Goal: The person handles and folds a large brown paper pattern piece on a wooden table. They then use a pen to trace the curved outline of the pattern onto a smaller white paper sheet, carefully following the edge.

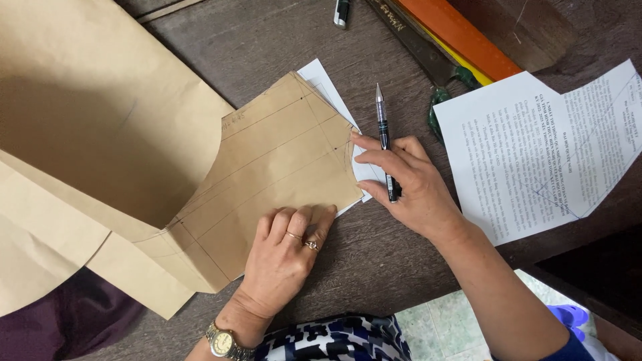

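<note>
**Brown paper pinned, pen at the ready**

Brown kraft paper everywhere on this dark wooden table (pixel 281 40). Front and centre is the cut pattern piece (pixel 267 167), ruled with pencil lines and lying flat over a white sheet (pixel 328 83) that peeks out at its top and right edges.

The left hand (pixel 284 257) is down flat, fingers together and extended, pressing on the pattern piece's lower edge. Two rings on those fingers, a metal wristwatch (pixel 222 342) on the wrist.

Over on the other side, the right hand (pixel 408 184) is closed around a black pen (pixel 384 137), which lies across the fingers with its tip pointing away from the person, up the table and off the paper. The index fingertip touches the pattern piece's right edge, just where the white sheet shows.

To the left, a much larger sheet of brown paper (pixel 87 120) spreads across the table and overlaps the pattern piece's left end. To the right, well apart from the pattern, lies a printed page (pixel 528 154) with a few pen lines drawn across it. Along the top edge, an orange ruler (pixel 461 33) sits at an angle beside a dark ruler (pixel 414 40), with a second pen (pixel 342 12) near them.
</note>
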